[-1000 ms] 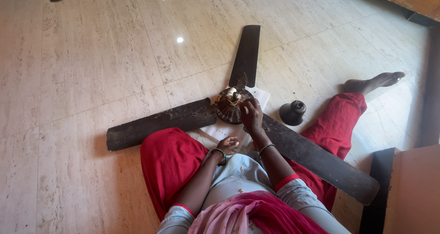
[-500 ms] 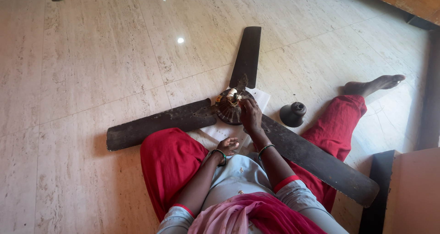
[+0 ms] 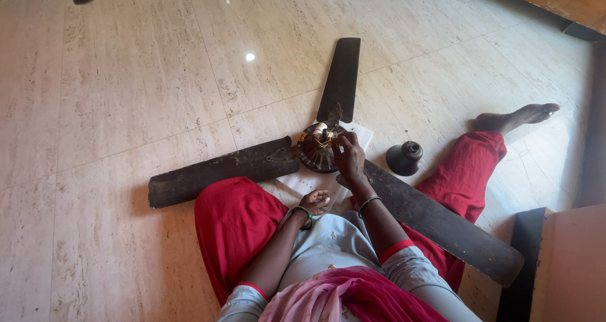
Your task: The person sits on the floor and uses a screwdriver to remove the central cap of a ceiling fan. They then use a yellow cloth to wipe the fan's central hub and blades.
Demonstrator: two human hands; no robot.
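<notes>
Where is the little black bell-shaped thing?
In the head view, the black bell-shaped cup stands on the floor, right of the fan motor, between a fan blade and the red-trousered leg.

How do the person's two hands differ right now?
The right hand reaches forward onto the fan hub, fingers at its wiring; the left hand stays back near the lap, off the hub. The right hand lies palm down, while the left hand curls loosely, palm up. Whether the left hand holds anything cannot be told. Both wrists wear a bangle.
</notes>
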